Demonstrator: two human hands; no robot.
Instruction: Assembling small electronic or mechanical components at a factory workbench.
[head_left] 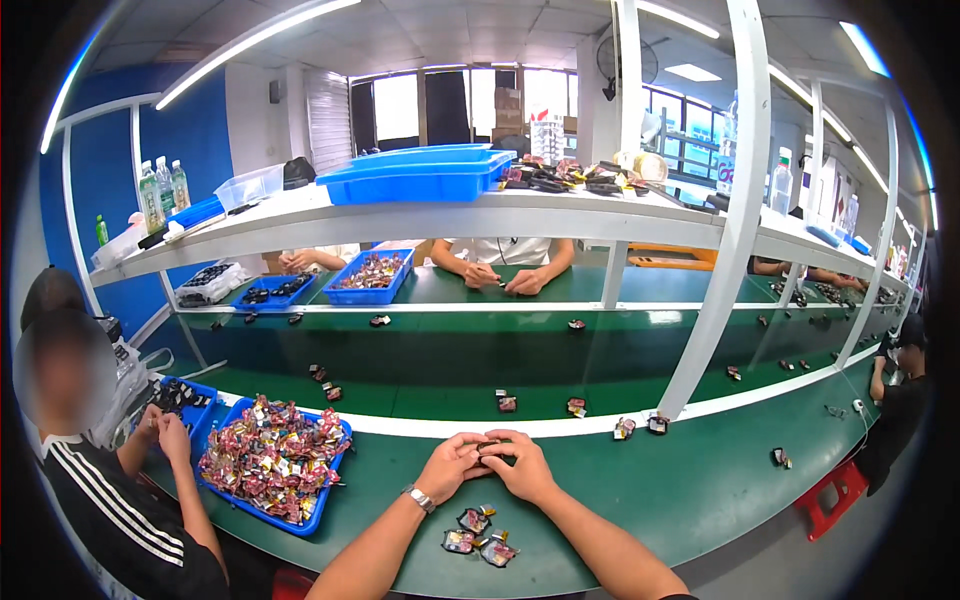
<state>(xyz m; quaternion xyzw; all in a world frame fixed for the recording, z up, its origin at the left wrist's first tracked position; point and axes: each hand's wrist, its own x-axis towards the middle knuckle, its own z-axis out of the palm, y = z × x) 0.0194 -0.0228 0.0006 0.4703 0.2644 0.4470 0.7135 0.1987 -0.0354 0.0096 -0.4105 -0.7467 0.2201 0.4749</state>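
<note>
My left hand (453, 468), with a metal-banded watch on its wrist, and my right hand (520, 464) meet over the green bench. Between their fingertips is a small dark piece (487, 449), mostly covered, so its exact kind does not show. Both hands are closed on it. Just below them on the bench lie three small black-edged assemblies with reddish and yellow bits: one upper (476, 519), one left (460, 541) and one right (498, 550).
Left of my arms stands a blue tray (318, 518) heaped with small reddish parts. A conveyor belt (450, 350) with scattered assemblies runs beyond a white rail (400, 427). A white post (715, 240) rises at right. One person (110, 500) works at left; others sit across and at right.
</note>
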